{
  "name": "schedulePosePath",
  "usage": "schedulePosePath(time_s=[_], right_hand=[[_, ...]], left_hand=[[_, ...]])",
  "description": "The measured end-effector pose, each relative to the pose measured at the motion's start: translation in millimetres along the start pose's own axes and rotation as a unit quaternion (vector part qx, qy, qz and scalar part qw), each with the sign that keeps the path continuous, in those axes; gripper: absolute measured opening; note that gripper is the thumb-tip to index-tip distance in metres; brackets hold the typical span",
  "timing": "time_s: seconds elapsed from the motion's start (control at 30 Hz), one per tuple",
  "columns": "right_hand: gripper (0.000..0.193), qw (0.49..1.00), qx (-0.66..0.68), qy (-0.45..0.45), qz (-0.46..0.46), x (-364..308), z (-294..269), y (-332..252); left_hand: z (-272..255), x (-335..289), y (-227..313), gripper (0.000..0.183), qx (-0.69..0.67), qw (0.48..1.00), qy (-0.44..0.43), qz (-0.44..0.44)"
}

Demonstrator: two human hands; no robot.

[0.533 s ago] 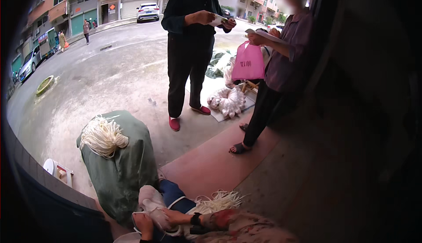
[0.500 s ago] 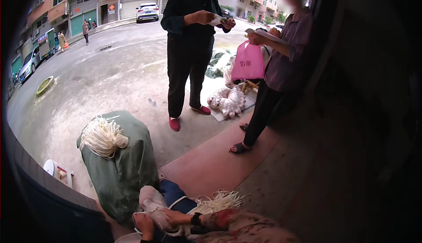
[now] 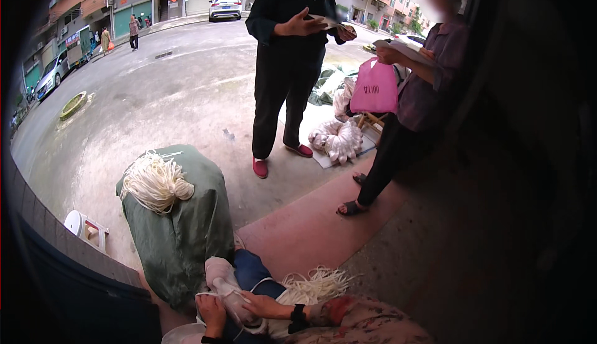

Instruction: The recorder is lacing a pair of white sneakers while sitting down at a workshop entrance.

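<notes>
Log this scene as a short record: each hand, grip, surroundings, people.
Left hand: beside a pale bundle, at a white cord
Right hand: on the pale bundle
Grip: too small to tell exactly
Surroundings: green sack topped with cream cords; white stool
People: two standing; pink bag by the right-hand one

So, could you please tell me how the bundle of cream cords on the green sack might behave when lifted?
The bundle of cream cords would likely flop, since it spreads loosely across the green sack. It might hold together better by its right end, which looks gathered.
</notes>
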State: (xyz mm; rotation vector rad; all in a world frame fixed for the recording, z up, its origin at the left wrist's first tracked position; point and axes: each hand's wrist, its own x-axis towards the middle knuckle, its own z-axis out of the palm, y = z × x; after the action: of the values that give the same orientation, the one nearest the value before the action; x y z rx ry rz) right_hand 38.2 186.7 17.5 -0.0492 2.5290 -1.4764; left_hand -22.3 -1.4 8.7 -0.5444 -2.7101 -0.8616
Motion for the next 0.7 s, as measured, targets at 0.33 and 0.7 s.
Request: schedulePosePath(time_s=[0.33, 0.7], right_hand=[[0.025, 0.992, 0.063, -0.063, -0.092, 50.9, -1.1, -29.6], [0.015, 0.980, -0.135, -0.022, -0.148, 82.1, 20.4, -19.0]], left_hand=[[6.4, 10.8, -7.7, 0.007, 0.007, 1.000, -0.005, -0.008], [-3.6, -2.3, 0.9, 0.009, -0.040, 0.999, 0.001, -0.028]])
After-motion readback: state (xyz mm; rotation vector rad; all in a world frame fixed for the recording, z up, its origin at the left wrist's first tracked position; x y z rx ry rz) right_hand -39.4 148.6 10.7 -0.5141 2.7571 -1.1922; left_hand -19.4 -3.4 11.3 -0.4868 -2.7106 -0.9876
